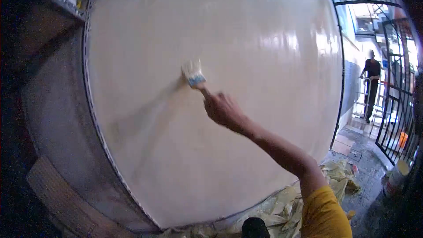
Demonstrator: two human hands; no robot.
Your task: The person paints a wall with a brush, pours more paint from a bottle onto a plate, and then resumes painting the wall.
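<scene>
My right hand (224, 111) is closed round the handle of a wide paintbrush (194, 76). The brush points up and its pale bristles are at the large cream wall panel (211, 150), which looks glossy and wet in places. A blue band shows on the brush near the handle. My arm, in a yellow sleeve (327, 211), reaches up from the lower right and casts a shadow on the panel. My left hand is out of the picture.
Crumpled plastic sheeting (282, 207) lies along the panel's foot. A dark rounded shape (255, 228) is at the bottom edge. On the right, a bucket (398, 174) stands near an open barred gate (398, 88). Beyond, a person (371, 81) stands by a metal frame.
</scene>
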